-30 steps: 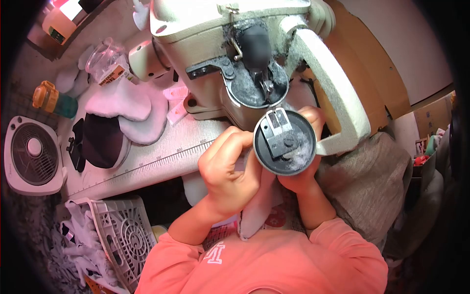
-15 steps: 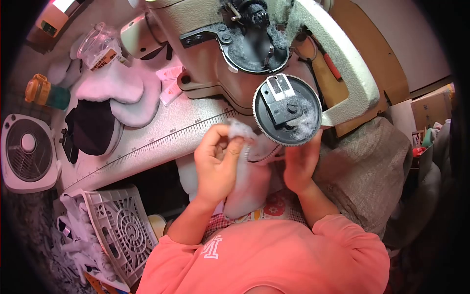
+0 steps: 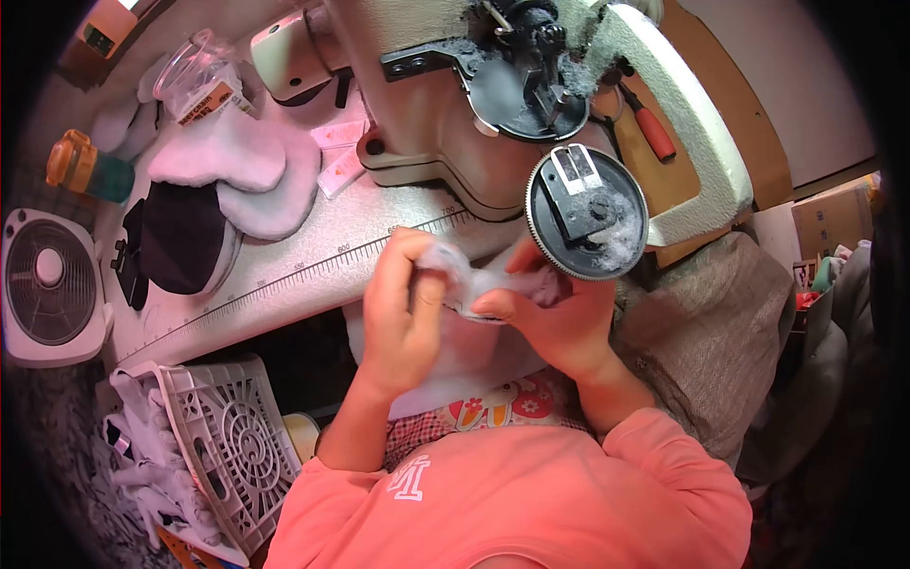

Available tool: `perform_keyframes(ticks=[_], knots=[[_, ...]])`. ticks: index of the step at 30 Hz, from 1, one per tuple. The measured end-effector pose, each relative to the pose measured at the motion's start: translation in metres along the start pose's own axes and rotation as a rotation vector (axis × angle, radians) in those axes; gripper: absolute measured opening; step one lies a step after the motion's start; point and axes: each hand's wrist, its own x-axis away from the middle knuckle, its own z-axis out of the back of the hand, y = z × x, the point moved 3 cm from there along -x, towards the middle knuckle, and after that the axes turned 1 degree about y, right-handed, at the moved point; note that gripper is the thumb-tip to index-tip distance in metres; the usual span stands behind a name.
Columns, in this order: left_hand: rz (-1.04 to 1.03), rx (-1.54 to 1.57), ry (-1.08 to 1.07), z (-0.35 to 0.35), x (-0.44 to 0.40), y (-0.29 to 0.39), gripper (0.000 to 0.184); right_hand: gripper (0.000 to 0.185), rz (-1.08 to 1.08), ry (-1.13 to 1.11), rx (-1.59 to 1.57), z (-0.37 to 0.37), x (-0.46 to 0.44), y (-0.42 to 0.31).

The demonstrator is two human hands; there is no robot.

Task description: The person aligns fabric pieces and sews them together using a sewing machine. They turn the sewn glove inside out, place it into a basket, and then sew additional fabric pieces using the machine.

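Note:
A white fluffy piece of fabric [image 3: 455, 346] hangs below my hands, in front of the table edge. My left hand [image 3: 403, 308] is closed on its upper edge, with fluff bunched between thumb and fingers. Thumb and fingers of my right hand [image 3: 569, 322] pinch the same fabric a little further right. Just above my right hand is the toothed round plate [image 3: 569, 232] of a sewing machine [image 3: 427, 142], with lint on it. Part of my right fingers is hidden by the fabric and the plate.
White fluffy pieces [image 3: 223, 152] and a black-topped one [image 3: 185, 242] lie on the ruler-marked table [image 3: 313, 261]. A fan [image 3: 52, 275], an orange-lidded bottle [image 3: 90, 171] and a white basket [image 3: 242, 446] are at left. A red-handled screwdriver [image 3: 649, 123] lies behind the machine arm.
My right hand has come out from beneath the round plate, moved left and closed on the fabric beside my left hand. The camera view has shifted slightly.

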Motion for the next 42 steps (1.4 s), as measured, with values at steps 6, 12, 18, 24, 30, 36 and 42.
perform_keyframes(ticks=[6,12,18,24,30,36,42], knots=[[-0.324,-0.211,0.000,-0.019,-0.002,0.023,0.038,0.039,0.115,0.104,-0.040,-0.018,-0.013,-0.014],[-0.162,-0.036,0.086,-0.011,0.002,0.003,0.025,0.029,0.248,0.017,-0.180,-0.020,-0.013,0.003],[-0.130,0.037,0.154,-0.013,0.002,0.000,0.017,0.016,0.304,0.061,0.044,-0.015,-0.009,0.005],[-0.149,0.048,0.161,-0.015,0.001,0.001,0.017,0.020,0.318,0.095,-0.126,-0.013,-0.009,0.007],[-0.120,0.114,0.197,-0.014,0.002,0.003,0.015,0.020,0.350,0.075,-0.011,-0.007,-0.009,0.002],[-0.147,0.186,0.264,-0.007,0.000,0.007,0.014,0.028,0.290,0.465,0.313,0.020,-0.003,0.023],[-0.061,0.207,0.232,-0.014,0.004,0.005,0.015,0.038,-0.041,0.012,-0.210,0.013,0.006,0.022]])
